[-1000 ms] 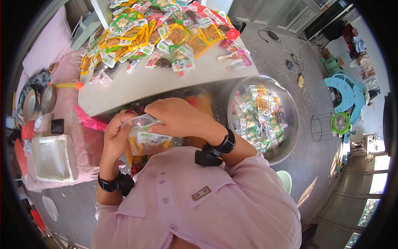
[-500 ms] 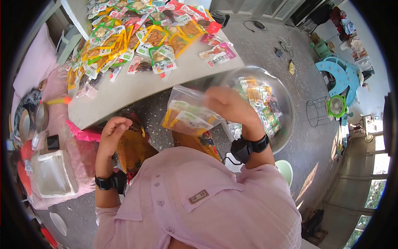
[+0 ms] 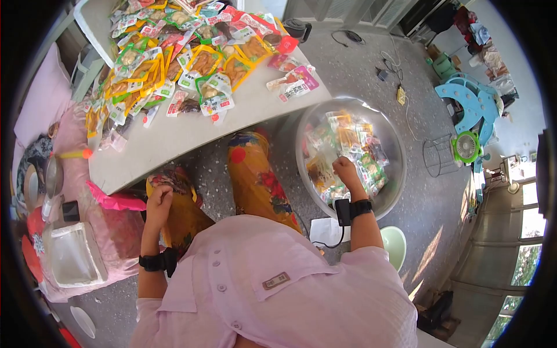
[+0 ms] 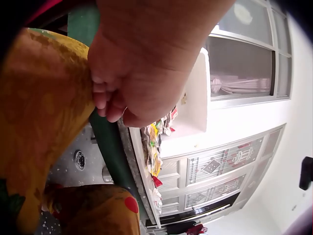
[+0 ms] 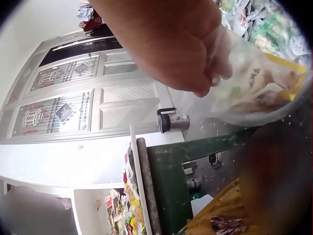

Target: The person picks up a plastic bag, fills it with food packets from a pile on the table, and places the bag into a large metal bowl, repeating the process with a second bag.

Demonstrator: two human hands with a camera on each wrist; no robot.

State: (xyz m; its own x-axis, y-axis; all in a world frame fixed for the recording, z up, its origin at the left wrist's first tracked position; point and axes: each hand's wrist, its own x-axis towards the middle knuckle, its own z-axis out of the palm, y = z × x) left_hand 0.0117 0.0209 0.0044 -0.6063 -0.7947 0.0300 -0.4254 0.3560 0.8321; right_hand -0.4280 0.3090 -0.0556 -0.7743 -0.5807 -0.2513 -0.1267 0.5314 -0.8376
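In the right wrist view my right hand [image 5: 171, 54] pinches the top of a clear bag [image 5: 239, 93] with yellow-edged packets inside. The head view shows that hand [image 3: 346, 171] over the metal basin [image 3: 396, 194], which holds many small packets [image 3: 354, 136]; the bag there is hard to make out against them. My left hand [image 3: 158, 207] hangs above the left knee, fingers loosely curled, holding nothing. Its bent fingers and thumb also show in the left wrist view, where the hand [image 4: 142, 73] is near the patterned trousers [image 4: 44, 98].
A heap of coloured packets [image 3: 203, 61] covers the far part of the white table [image 3: 168, 142]. The left seat holds a white box [image 3: 78, 255], a phone [image 3: 71, 211] and a pink bag [image 3: 116, 200]. A pale green bowl [image 3: 394, 246] stands beside the basin.
My right hand has carried the clear bag from in front of the body, away from my left hand, rightward to the basin. My left hand has let go of it and lowered slightly.
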